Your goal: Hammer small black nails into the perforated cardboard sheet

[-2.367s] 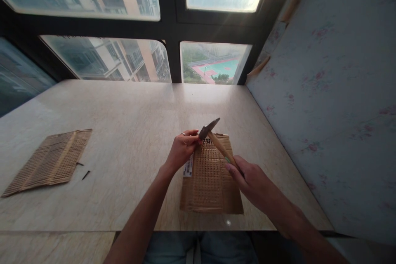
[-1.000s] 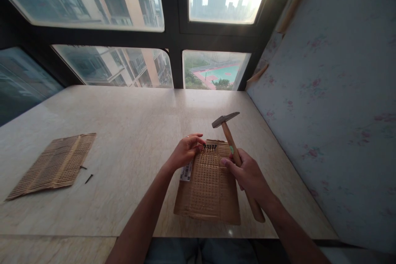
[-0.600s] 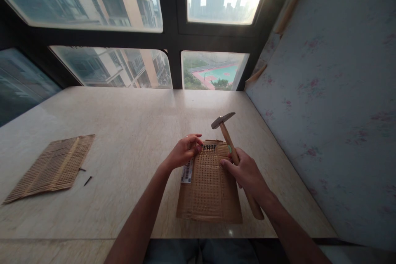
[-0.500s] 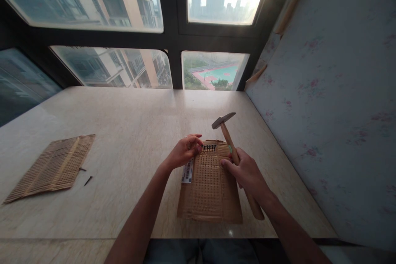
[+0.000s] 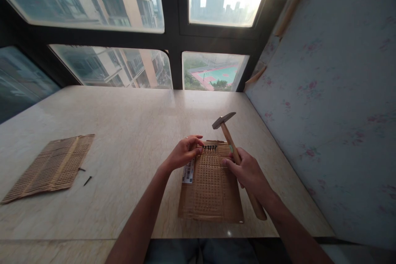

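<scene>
A brown cardboard piece [image 5: 210, 185] full of small holes lies on the pale table [image 5: 139, 123] before me. A short row of dark nails [image 5: 210, 147] stands at its far edge. My left hand [image 5: 183, 153] pinches at the left end of that row; what its fingertips hold is too small to make out. My right hand [image 5: 247, 171] is wrapped round the wooden handle of a hammer [image 5: 229, 138]. The metal head is raised above and to the right of the nails.
A second perforated cardboard piece [image 5: 49, 167] lies at the table's left, with two loose dark nails [image 5: 87, 180] beside it. Windows [image 5: 173, 33] close the far side. A flowered wall [image 5: 324, 90] runs along the right edge.
2.4 s ago the hammer head was down at the nails by my left fingers. It has since lifted up and to the right, and has stayed raised for the last second.
</scene>
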The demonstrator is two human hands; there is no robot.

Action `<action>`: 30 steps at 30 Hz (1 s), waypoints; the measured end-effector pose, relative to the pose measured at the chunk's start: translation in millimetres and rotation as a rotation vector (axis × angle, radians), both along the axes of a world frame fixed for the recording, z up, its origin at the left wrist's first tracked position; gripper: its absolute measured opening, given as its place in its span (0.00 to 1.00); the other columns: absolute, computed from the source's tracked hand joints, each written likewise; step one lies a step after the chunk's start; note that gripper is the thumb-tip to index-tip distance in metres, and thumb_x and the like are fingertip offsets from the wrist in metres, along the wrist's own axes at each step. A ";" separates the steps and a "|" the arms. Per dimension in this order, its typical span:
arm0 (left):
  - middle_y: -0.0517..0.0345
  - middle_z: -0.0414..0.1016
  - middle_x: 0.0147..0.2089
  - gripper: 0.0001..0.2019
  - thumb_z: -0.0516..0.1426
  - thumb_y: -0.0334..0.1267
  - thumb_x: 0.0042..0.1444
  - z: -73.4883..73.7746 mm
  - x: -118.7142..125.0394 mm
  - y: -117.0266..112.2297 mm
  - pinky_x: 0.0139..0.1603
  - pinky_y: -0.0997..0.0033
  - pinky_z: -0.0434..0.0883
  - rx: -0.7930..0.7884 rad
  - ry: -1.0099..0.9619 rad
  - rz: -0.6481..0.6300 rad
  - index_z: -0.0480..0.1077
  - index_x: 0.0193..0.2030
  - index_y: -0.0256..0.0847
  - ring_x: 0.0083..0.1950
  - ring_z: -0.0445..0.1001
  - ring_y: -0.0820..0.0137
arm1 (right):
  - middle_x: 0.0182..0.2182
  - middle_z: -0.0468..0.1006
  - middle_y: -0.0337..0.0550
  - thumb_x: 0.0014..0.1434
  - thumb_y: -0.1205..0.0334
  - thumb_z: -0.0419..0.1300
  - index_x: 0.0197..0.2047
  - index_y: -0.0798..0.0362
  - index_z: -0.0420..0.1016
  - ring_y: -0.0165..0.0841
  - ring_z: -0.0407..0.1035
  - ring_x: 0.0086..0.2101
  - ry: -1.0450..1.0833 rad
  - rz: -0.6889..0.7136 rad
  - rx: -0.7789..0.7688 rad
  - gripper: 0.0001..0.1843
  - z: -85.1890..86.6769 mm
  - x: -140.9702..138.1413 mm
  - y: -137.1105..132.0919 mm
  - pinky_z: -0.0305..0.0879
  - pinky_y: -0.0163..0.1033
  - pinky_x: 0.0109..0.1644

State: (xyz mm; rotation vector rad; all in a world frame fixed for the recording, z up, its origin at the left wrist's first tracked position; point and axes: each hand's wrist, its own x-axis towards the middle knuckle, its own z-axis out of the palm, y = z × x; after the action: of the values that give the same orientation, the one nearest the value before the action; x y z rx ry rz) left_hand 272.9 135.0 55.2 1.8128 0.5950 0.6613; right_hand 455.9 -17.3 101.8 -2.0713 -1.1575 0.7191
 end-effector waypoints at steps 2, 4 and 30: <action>0.42 0.72 0.60 0.09 0.62 0.38 0.55 0.4 -1.9 -0.3 0.63 0.51 0.63 0.009 -0.004 0.016 0.76 0.42 0.40 0.63 0.69 0.57 | 0.19 0.67 0.31 0.61 0.50 0.56 0.32 0.49 0.63 0.26 0.58 0.13 0.008 0.005 0.030 0.13 6.4 -0.6 -5.5 0.51 0.32 0.16; 0.43 0.72 0.60 0.10 0.63 0.38 0.54 1.3 -4.6 -0.5 0.65 0.49 0.61 0.042 -0.001 0.042 0.76 0.44 0.40 0.65 0.67 0.57 | 0.15 0.63 0.29 0.64 0.45 0.51 0.30 0.48 0.61 0.27 0.56 0.12 0.023 0.010 0.046 0.17 14.6 -0.9 -13.1 0.50 0.33 0.16; 0.46 0.77 0.54 0.05 0.63 0.37 0.53 -8.7 6.0 -11.2 0.61 0.54 0.67 0.008 -0.075 0.151 0.79 0.36 0.40 0.55 0.75 0.60 | 0.23 0.72 0.39 0.67 0.52 0.47 0.29 0.48 0.59 0.34 0.66 0.24 -0.208 0.275 -0.036 0.16 19.5 -19.7 -40.0 0.54 0.37 0.28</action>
State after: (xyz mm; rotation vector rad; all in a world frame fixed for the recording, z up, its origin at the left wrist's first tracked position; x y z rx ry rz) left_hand 278.9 123.7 46.5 1.7538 0.6848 0.8308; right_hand 436.2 -57.4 121.3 -2.0766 -1.5792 0.6654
